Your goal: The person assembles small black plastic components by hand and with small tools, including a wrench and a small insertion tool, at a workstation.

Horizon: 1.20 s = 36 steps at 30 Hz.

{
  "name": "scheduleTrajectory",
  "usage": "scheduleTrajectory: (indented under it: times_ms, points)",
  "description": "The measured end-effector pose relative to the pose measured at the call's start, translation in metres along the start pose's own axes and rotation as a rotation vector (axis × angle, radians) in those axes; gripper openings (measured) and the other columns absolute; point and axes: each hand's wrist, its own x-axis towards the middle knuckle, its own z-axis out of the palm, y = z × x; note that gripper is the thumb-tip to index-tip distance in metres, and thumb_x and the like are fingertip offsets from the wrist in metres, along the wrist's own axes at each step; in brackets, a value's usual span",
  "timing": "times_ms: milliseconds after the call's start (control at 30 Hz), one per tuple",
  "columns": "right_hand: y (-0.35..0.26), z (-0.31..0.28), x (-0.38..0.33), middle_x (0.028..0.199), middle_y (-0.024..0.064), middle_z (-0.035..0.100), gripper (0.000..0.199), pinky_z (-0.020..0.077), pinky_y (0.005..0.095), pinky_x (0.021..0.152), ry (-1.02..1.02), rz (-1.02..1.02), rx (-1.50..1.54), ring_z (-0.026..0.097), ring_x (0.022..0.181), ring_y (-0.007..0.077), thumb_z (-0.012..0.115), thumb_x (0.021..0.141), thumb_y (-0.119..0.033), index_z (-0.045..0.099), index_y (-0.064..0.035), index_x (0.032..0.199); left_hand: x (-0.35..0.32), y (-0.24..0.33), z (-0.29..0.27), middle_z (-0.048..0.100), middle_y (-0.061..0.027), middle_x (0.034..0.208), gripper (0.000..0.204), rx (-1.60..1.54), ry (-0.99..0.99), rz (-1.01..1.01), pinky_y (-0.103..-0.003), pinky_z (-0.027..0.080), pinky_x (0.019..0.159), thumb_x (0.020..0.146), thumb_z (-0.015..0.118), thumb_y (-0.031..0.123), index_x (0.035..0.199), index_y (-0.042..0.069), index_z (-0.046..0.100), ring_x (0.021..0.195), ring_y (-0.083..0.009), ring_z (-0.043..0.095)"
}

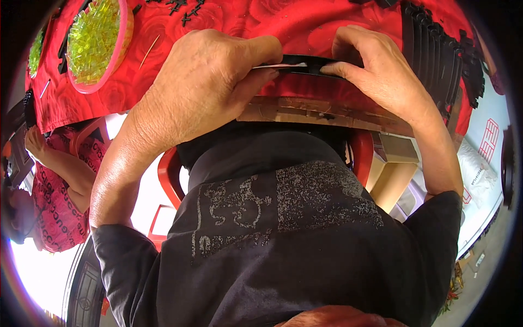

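Observation:
Over the near edge of the red-covered table, my right hand grips the right end of a long black strip-like piece, with thumb below and fingers curled above. My left hand is closed at the other end, thumb and forefinger pinching a thin pale stick. The stick's whitish tip lies against the inside of the black piece. Whether the left fingers also touch that piece is hard to make out.
Left on the red cloth stands a pink-rimmed bowl of small clear yellow-green parts, beside a thin wooden stick. Small black parts lie beyond; long black strips line the right. A co-worker's arm shows far left.

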Motion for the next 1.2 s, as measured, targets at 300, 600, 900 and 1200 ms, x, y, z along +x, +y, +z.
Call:
scheduleTrajectory:
  times_ms: [300,600,900,1200]
  points:
    - [0.017,0.020,0.003,0.080,0.0098,0.063,0.018,0.0482,0.0321,0.071,0.102,-0.017,0.236,0.062,0.074,0.0202,0.075,0.078,-0.005,0.064,0.0032,0.089,0.005,-0.005,0.002,0.068,-0.0162,0.076,0.022,0.008,-0.007,0.062,-0.034,0.050,0.056,0.087,0.067,0.001,0.109,0.000,0.070,0.060,-0.0256,0.065]
    - [0.023,0.025,0.000,0.078,0.0031,0.058,0.011,0.0447,0.0263,0.065,0.102,0.033,0.320,0.056,0.070,0.0101,0.074,0.078,-0.001,0.067,0.0018,0.087,0.013,-0.007,-0.002,0.071,-0.0165,0.080,0.024,-0.010,-0.069,0.072,-0.032,0.053,0.058,0.086,0.065,-0.003,0.109,-0.001,0.071,0.065,-0.0249,0.070]
    - [0.026,0.028,-0.001,0.079,0.0023,0.057,0.012,0.0443,0.0270,0.065,0.116,0.024,0.328,0.055,0.071,0.0107,0.075,0.077,0.001,0.065,0.0013,0.084,0.019,-0.006,-0.001,0.072,-0.0171,0.083,0.024,0.024,-0.108,0.105,-0.035,0.056,0.062,0.086,0.064,-0.004,0.108,-0.001,0.071,0.072,-0.0277,0.073]
    - [0.028,0.028,0.000,0.079,0.0028,0.057,0.014,0.0442,0.0276,0.064,0.118,0.006,0.334,0.055,0.071,0.0121,0.076,0.076,0.000,0.064,0.0019,0.083,0.023,-0.001,0.000,0.071,-0.0164,0.079,0.025,0.034,-0.117,0.094,-0.036,0.057,0.062,0.083,0.064,-0.004,0.107,0.000,0.072,0.071,-0.0297,0.072]
